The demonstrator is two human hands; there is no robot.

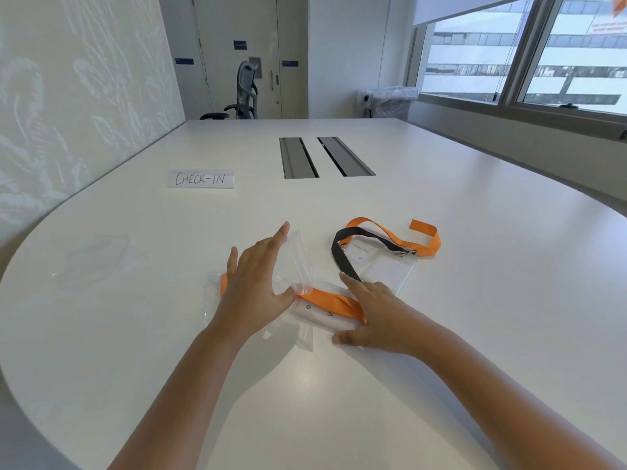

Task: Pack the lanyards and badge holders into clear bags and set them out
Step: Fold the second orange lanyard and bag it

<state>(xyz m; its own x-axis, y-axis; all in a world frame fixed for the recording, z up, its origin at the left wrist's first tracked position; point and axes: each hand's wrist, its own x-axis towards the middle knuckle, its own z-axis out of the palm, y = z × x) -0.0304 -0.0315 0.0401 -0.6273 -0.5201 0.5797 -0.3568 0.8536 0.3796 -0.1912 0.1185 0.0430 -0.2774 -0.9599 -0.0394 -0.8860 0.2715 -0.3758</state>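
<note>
Near the middle of the frame, on the white table [441, 334], both hands press flat on a clear bag [298, 313] that holds a folded orange lanyard [330, 301] and a badge holder. Left hand [254, 283] lies with fingers spread over the bag's left part, its thumb beside the upturned open flap. Right hand [376, 312] is spread over the bag's right end, pinching nothing. Just right of centre, a loose orange lanyard [420, 240] and a black lanyard [342, 252] lie tangled over a clear badge holder [383, 269]. Empty clear bags [91, 262] rest at centre left. A "CHECK-IN" sign [201, 179] sits in the upper left.
</note>
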